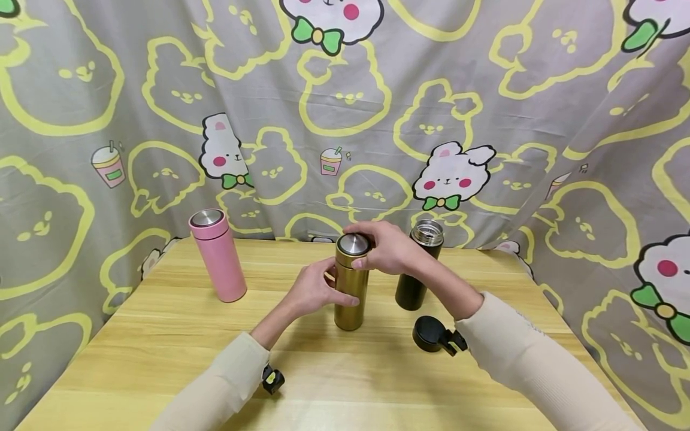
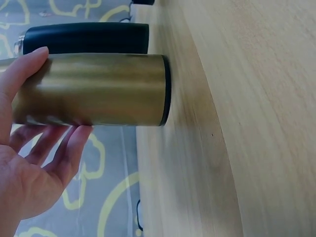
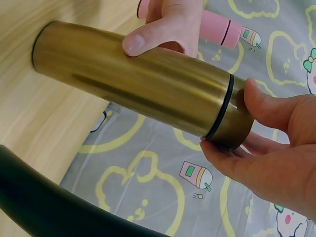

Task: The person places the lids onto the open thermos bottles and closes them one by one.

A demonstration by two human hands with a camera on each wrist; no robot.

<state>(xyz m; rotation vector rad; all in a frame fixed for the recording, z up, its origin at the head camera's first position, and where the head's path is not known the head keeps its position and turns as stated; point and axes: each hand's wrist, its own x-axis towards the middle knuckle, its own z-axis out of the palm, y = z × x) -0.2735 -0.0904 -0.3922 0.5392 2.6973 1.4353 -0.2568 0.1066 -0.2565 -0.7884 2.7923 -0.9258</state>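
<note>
A gold thermos point(image 1: 350, 296) stands upright on the wooden table in the head view, its steel-topped lid point(image 1: 354, 243) seated on the body. My left hand point(image 1: 315, 287) grips the body, thumb across the front and fingers behind, as the left wrist view also shows around the gold thermos point(image 2: 108, 91). Up at the top, my right hand point(image 1: 390, 246) holds the lid between thumb and fingers. In the right wrist view those fingertips lie on the gold lid point(image 3: 237, 118), just above the dark ring where it meets the body.
A pink thermos point(image 1: 220, 260) with its lid on stands at the left. Behind my right forearm is a black thermos point(image 1: 412, 290), its steel mouth uncovered. A round black lid point(image 1: 427, 333) lies on the table point(image 1: 334, 383) near my right sleeve. A patterned curtain point(image 1: 356, 120) hangs behind.
</note>
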